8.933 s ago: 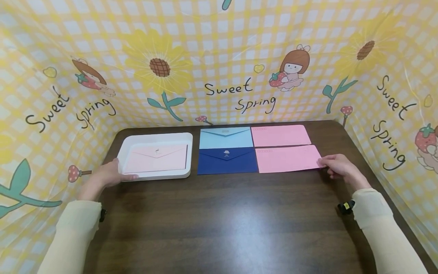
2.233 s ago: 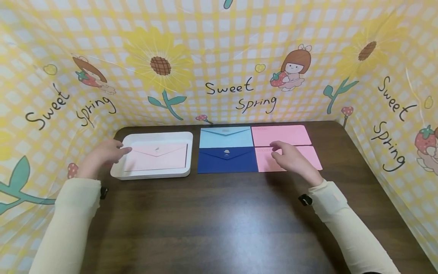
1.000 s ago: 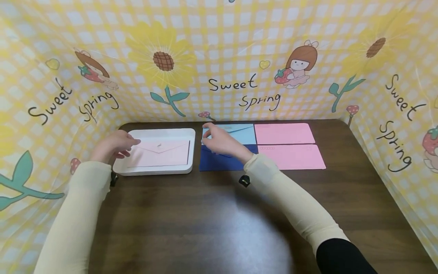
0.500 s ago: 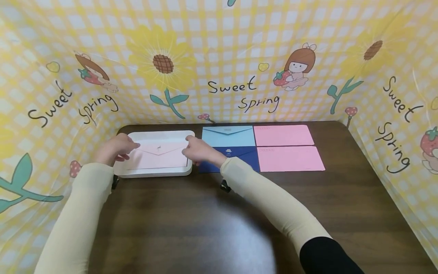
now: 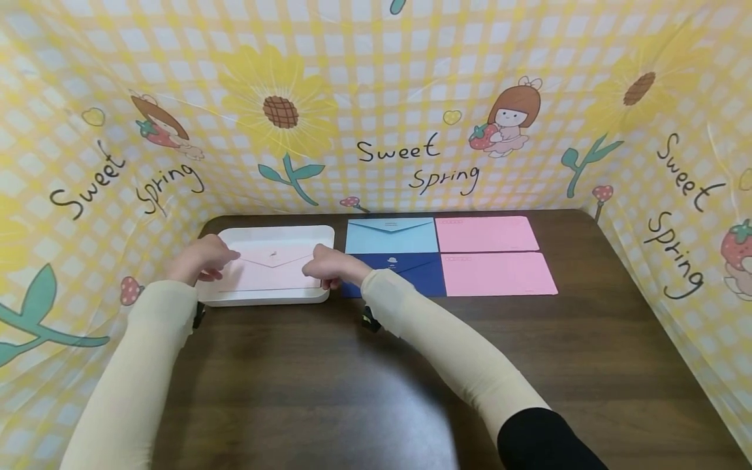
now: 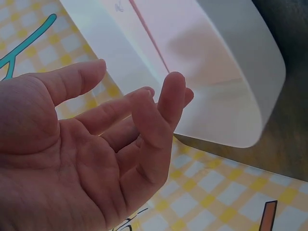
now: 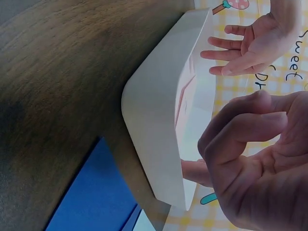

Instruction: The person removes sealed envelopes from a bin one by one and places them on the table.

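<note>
A pale pink envelope (image 5: pixel 270 271) with a pointed flap lies flat inside the white tray (image 5: pixel 264 301) at the table's back left. Over the tray's left end hovers my left hand (image 5: pixel 205 258); in the left wrist view that hand (image 6: pixel 120 139) has loosely bent fingers with nothing between them. My right hand (image 5: pixel 335 264) is at the tray's right end, over the envelope's right edge. One finger of this hand (image 7: pixel 250 173) reaches past the tray's rim in the right wrist view, while the others bend. Whether it touches the envelope is hidden.
Right of the tray lie a light blue envelope (image 5: pixel 390 236) and a dark blue envelope (image 5: pixel 420 277), the latter partly under my right wrist. Beside them are two pink envelopes (image 5: pixel 499 274), one behind the other. A checked yellow cloth (image 5: pixel 388 85) walls the brown table (image 5: pixel 352 378).
My right hand has swept left from the pink envelopes, past the blue ones, to the tray. My left hand has let go of the tray's rim and moved over its left end.
</note>
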{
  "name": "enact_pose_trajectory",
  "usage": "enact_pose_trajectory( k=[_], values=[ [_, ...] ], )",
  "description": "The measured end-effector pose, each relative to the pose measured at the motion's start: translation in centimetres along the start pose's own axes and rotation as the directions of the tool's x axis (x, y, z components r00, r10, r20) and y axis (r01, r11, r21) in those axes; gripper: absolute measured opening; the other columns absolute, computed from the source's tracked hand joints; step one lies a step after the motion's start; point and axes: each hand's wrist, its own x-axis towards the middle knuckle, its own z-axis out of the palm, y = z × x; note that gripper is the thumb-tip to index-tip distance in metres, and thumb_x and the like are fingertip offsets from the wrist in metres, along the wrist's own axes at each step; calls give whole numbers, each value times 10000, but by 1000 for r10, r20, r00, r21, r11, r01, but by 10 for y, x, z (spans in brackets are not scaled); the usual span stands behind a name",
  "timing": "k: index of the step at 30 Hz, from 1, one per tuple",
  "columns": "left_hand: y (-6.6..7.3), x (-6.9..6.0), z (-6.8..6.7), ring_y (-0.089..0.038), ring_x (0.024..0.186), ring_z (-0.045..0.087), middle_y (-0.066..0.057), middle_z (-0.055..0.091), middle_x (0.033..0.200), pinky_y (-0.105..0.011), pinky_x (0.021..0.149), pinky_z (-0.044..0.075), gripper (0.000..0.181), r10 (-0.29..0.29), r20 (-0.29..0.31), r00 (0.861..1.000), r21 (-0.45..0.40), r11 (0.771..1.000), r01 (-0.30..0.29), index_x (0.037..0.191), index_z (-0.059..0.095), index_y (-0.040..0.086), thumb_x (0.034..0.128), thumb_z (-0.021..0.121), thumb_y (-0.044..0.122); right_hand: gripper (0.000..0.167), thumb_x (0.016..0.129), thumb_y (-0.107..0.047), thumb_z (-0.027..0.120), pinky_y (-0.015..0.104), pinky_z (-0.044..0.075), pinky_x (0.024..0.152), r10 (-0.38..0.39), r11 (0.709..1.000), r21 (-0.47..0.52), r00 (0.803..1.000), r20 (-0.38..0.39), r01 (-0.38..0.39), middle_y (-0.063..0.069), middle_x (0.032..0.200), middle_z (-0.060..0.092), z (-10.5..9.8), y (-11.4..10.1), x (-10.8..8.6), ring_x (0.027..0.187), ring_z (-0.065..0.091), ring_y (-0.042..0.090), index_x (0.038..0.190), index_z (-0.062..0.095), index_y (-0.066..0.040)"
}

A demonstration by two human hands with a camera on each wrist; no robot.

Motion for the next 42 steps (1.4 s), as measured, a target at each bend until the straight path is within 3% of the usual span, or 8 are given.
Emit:
enact_pose_trajectory(
  k=[4, 8, 11, 17, 24, 31, 34, 42],
  values=[
    [-5, 1, 0, -231, 678, 669, -29, 462, 679, -355, 651, 579, 334, 14, 24, 1000, -8, 1000, -14, 800, 422, 56, 1041, 578, 228, 246, 1024, -120, 573, 244, 365, 419, -2, 1000, 30, 1000, 12, 1, 36, 571, 473, 4, 0, 1, 418, 446, 132, 1185, 490, 47],
    [-12, 6, 3, -221, 656, 653, -73, 498, 728, -346, 634, 574, 301, 12, 20, 1000, 12, 1000, -12, 887, 440, 14, 1037, 574, 237, 143, 1020, -103, 568, 242, 343, 413, -12, 999, 53, 999, 36, 10, 25, 563, 427, 7, 2, 1, 423, 448, 146, 953, 483, -10],
    [-16, 11, 5, -218, 640, 633, -101, 542, 734, -340, 616, 565, 298, 11, 9, 1000, 46, 999, -12, 913, 458, -3, 1035, 568, 245, 215, 1023, -93, 564, 251, 343, 422, -17, 998, 54, 999, 41, 15, 17, 556, 409, 9, 3, 1, 428, 445, 153, 849, 441, -60],
    [-21, 17, 6, -215, 634, 608, -114, 575, 712, -328, 603, 554, 314, 10, 20, 1000, 79, 997, -12, 855, 460, 15, 1036, 555, 253, 134, 1022, -100, 574, 268, 366, 437, -10, 997, 81, 999, 32, 7, 34, 587, 445, 10, 3, -1, 446, 455, 167, 1011, 477, -7],
    [-16, 14, 6, -201, 621, 604, -116, 574, 711, -323, 596, 549, 317, 16, 25, 1000, 85, 996, -18, 844, 464, 16, 1035, 562, 249, 277, 1019, -90, 566, 254, 383, 444, -6, 992, 128, 1000, 17, 4, 34, 570, 464, 9, 7, 0, 434, 437, 148, 1215, 442, 61],
    [-17, 15, 7, -212, 654, 621, -116, 563, 747, -343, 638, 562, 300, -2, 24, 1000, 56, 998, 1, 898, 461, 0, 1040, 567, 242, 128, 1020, -97, 569, 237, 393, 436, -26, 989, 149, 1000, 2, 26, 33, 545, 481, 8, 11, 1, 422, 420, 130, 1009, 483, -2],
    [-17, 13, 7, -222, 665, 619, -115, 565, 749, -356, 656, 556, 306, -9, 27, 1000, 53, 999, 7, 912, 475, -13, 1044, 572, 246, 155, 1020, -97, 571, 244, 412, 443, -30, 986, 162, 999, 12, 28, 41, 554, 488, 9, 12, 0, 427, 429, 136, 906, 485, -37],
    [-15, 8, 7, -227, 675, 615, -109, 571, 740, -374, 675, 561, 319, 11, 34, 999, 60, 998, -13, 903, 506, -15, 1043, 577, 262, 106, 998, -61, 557, 278, 430, 477, -23, 974, 224, 1000, -7, 24, 57, 585, 498, 11, 10, -2, 460, 456, 154, 1043, 520, 27]
  ],
)
